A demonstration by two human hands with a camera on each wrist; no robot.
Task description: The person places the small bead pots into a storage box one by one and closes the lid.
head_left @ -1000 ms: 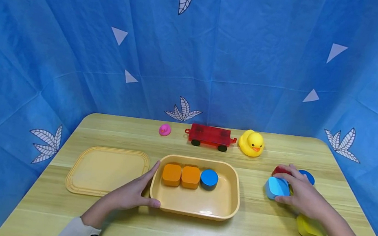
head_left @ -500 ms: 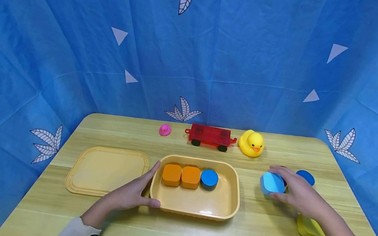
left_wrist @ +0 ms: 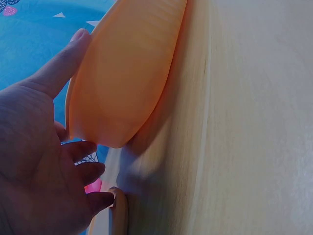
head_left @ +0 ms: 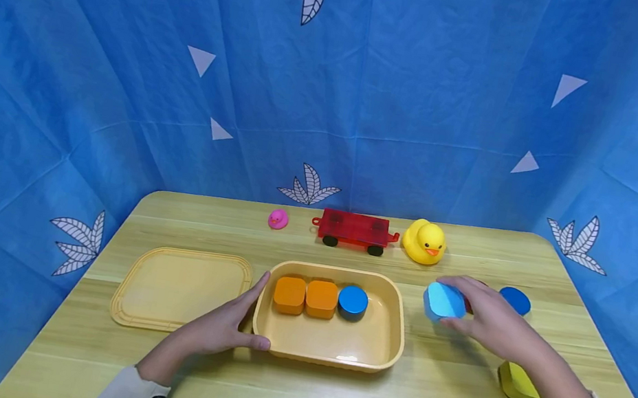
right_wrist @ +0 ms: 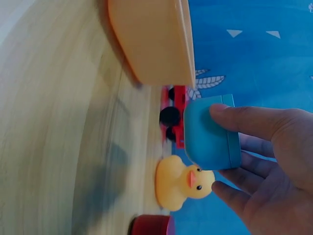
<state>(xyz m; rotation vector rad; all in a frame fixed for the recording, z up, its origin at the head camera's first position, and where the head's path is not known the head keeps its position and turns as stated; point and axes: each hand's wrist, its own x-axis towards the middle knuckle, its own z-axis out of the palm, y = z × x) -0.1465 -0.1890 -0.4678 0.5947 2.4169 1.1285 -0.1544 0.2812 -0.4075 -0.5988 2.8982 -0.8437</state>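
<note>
My left hand holds the left end of a pale-yellow plastic container, its thumb on the near rim and its fingers along the end wall. Inside sit two orange rounded-square boxes and a blue round one in a row. To the right, my right hand pinches a small light-blue rounded-square box between thumb and fingers. The right wrist view shows this light-blue box raised above the table, with a lid seam along one side. My right hand partly hides a red box beyond it.
A flat pale-yellow lid lies left of the container. Along the back stand a small pink duck, a red toy wagon and a yellow duck. A blue round box and a yellow box lie by the right forearm.
My right hand has lifted the light-blue box and carried it left toward the container. The left hand and the container have stayed in place.
</note>
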